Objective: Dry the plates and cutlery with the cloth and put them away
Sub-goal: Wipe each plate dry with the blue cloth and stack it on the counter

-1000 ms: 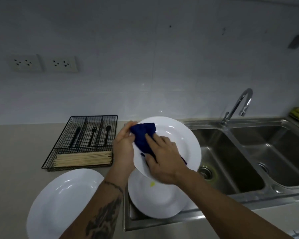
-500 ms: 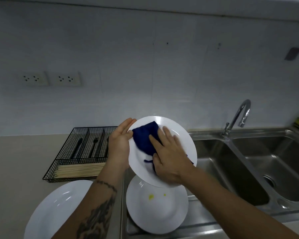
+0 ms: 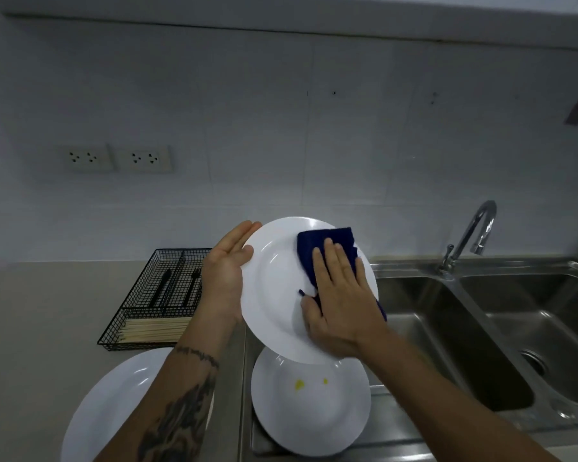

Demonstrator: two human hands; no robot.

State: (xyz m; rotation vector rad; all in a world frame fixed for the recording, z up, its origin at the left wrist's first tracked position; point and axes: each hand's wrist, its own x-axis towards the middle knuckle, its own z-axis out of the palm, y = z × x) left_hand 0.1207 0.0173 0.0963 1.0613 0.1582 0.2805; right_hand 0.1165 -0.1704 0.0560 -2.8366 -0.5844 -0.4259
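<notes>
A white plate [image 3: 274, 288] is held tilted toward me above the sink's left edge. My left hand [image 3: 226, 271] supports its left rim with straight fingers and the thumb on the front. My right hand [image 3: 339, 295] lies flat on a dark blue cloth [image 3: 317, 248], pressing it against the plate's right half. Below sits a second white plate [image 3: 309, 411] with two yellow specks. A third white plate [image 3: 114, 405] lies on the counter at lower left, partly behind my left forearm.
A black wire cutlery tray [image 3: 151, 295] with dark cutlery and pale chopsticks stands on the beige counter [image 3: 40, 328] at left. To the right lies a steel double sink [image 3: 464, 328] with a curved tap [image 3: 471, 235]. Wall sockets [image 3: 114, 158] are on the tiled wall.
My right hand has slid the cloth from the plate's upper left to its upper right. My left hand's fingers have straightened along the rim. The view has tilted up.
</notes>
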